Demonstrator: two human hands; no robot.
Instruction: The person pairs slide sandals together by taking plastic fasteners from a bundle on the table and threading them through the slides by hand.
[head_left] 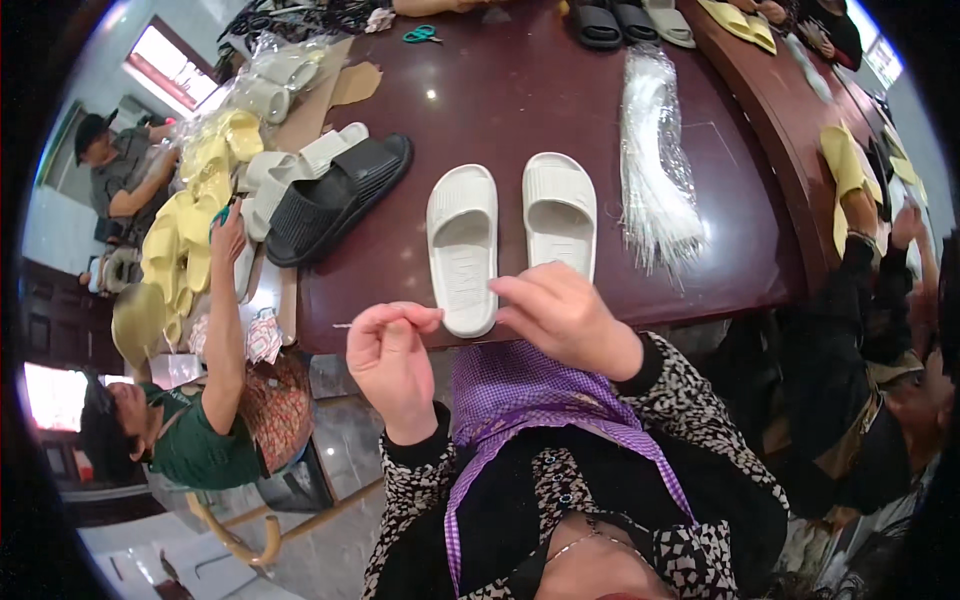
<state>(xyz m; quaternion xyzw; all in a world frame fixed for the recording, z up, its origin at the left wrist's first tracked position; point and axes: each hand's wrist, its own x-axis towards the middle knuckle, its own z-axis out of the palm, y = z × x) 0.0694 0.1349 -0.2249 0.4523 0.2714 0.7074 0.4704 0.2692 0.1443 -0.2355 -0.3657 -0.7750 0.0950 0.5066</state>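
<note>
Two cream slide sandals lie side by side on the dark wooden table (530, 100), the left one (462, 246) and the right one (560, 210), toes toward me. My left hand (390, 360) is raised in front of the table edge with fingertips pinched on a thin clear plastic strand that pokes out to the left. My right hand (565, 312) hovers over the near end of the sandals, fingers curled and pinched toward the left hand. Whether it holds the same strand I cannot tell.
A bundle of clear plastic strands (655, 160) lies right of the sandals. A black sandal (335, 200), white sandals (300, 165) and a yellow pile (190, 230) sit left, where another person's arm (225, 320) reaches. Green scissors (422, 35) and dark sandals (610, 20) lie far back. People sit at right.
</note>
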